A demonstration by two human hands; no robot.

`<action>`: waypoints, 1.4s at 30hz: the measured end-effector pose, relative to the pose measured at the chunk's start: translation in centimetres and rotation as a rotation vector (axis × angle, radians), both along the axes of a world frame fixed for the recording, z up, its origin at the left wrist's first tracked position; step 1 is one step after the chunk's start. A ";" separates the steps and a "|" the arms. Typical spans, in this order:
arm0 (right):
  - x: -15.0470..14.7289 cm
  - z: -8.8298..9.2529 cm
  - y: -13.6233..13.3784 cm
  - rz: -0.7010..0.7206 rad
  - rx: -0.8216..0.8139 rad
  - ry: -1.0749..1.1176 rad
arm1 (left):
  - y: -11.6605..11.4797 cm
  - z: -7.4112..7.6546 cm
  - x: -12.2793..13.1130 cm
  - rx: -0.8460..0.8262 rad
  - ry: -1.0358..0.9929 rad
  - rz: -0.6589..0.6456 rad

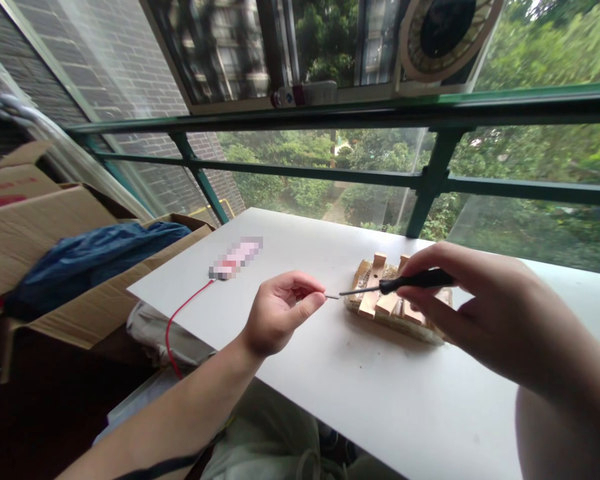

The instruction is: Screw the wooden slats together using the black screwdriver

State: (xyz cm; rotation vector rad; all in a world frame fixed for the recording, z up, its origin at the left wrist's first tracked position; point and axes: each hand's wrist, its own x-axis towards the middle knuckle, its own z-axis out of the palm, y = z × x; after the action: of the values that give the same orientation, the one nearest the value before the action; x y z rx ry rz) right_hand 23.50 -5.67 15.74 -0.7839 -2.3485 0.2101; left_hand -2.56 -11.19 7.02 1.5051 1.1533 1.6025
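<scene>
My left hand point(283, 310) pinches a thin metal screw point(332, 297) between thumb and fingers, its free end pointing right. In my right hand point(473, 303) is a screwdriver point(393, 285) with a black handle, its shaft pointing left. The screwdriver's tip is close to the screw's end; whether they touch I cannot tell. Behind the screwdriver, several notched wooden pieces point(371, 283) lie on a rough, pale block point(395, 325) that looks wrapped in clear plastic. My right hand hides part of the block and its wooden pieces.
The white table point(300, 373) carries a blurred-out flat device point(236, 259) with a red cable point(173, 317) running off the left edge. Cardboard boxes point(105, 293), one holding blue cloth point(105, 260), stand left of the table. Beyond it runs a green railing point(300, 170) before the window.
</scene>
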 end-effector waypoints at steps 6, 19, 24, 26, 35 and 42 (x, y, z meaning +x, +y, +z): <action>0.6 0.5 0.0 -0.261 0.108 0.103 | 0.9 -0.3 0.0 0.017 0.088 0.010; 0.6 0.2 0.2 -0.208 -0.046 0.502 | 11.3 -3.3 3.1 -0.031 0.483 -0.026; 0.9 0.0 0.4 -0.261 -0.047 0.474 | 12.6 -3.5 3.7 0.072 0.629 0.012; 1.1 0.4 0.2 -0.305 -0.015 0.409 | 12.8 -3.4 3.6 0.128 0.718 0.004; 0.7 0.6 0.2 -0.286 0.034 0.320 | 13.3 -3.7 3.4 0.223 0.747 -0.102; -0.2 -0.4 1.2 -0.308 -0.040 0.275 | 14.0 -5.0 3.4 0.141 0.589 -0.145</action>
State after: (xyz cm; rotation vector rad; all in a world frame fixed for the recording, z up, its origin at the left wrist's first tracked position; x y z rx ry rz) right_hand 23.27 -4.50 15.38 -1.0522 -1.9444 0.2174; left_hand 0.86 2.82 2.02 2.1900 1.2093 1.1916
